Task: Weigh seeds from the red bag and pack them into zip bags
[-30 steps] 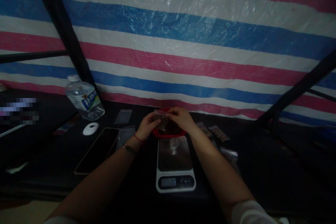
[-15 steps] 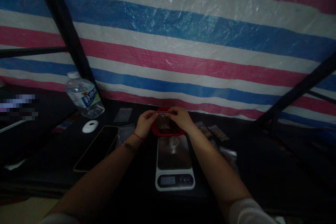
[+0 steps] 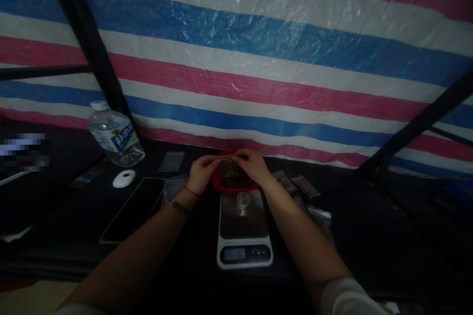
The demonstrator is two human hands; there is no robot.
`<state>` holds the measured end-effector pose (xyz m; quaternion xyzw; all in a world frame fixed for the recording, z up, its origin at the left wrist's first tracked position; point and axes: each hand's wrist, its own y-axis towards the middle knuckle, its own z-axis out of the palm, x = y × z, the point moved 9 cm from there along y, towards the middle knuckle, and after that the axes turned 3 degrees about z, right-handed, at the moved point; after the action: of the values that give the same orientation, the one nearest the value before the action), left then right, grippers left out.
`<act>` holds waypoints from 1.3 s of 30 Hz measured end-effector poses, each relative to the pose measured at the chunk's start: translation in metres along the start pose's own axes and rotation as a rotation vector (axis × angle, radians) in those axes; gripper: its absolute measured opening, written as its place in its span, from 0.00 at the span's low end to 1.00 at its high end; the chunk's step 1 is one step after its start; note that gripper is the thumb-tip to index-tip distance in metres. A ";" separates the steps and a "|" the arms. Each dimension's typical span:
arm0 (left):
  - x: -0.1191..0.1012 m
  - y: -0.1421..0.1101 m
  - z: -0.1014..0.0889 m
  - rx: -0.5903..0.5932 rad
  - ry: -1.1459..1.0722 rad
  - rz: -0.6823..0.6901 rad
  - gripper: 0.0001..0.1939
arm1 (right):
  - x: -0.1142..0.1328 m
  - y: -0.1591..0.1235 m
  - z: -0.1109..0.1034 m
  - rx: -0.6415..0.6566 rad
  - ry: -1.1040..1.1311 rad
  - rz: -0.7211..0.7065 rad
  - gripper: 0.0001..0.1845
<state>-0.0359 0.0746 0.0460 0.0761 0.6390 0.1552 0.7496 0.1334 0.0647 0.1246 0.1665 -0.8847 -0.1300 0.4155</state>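
My left hand (image 3: 201,173) and my right hand (image 3: 253,165) pinch the top edge of a small clear zip bag (image 3: 227,165) between them. Dark bits show inside it, too dim to name. The bag hangs over a red tray (image 3: 218,186) that holds more dark brown bits. Just below the tray, nearer to me, lies a white kitchen scale (image 3: 244,259) with a metal plate. A small clear cup (image 3: 243,200) stands on that plate. Several filled zip bags (image 3: 306,186) lie to the right of my right hand.
On the left are a large clear bottle (image 3: 116,135), a white oval case (image 3: 124,178), a dark phone (image 3: 133,210) and flat clear bags (image 3: 172,162). A striped plastic sheet (image 3: 236,74) hangs behind the black table, with dark frame bars (image 3: 86,49) on both sides.
The view has shifted slightly, so most things sit a little further left. Both hands keep their pinch on the bag over the tray, with little other movement.
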 end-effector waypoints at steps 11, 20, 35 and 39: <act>-0.013 -0.004 0.004 0.038 0.154 0.076 0.19 | 0.004 -0.002 0.007 0.049 0.020 -0.049 0.06; -0.026 -0.010 0.010 0.082 0.254 0.161 0.14 | 0.010 -0.005 0.010 0.077 0.052 -0.083 0.04; -0.026 -0.010 0.015 0.119 0.245 0.132 0.13 | 0.007 -0.006 0.018 0.089 0.007 -0.075 0.04; -0.026 -0.009 0.014 0.122 0.263 0.127 0.12 | 0.009 -0.006 0.020 0.097 0.012 -0.099 0.04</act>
<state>-0.0244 0.0583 0.0700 0.1407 0.7338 0.1717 0.6421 0.1140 0.0574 0.1164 0.2306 -0.8782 -0.1063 0.4054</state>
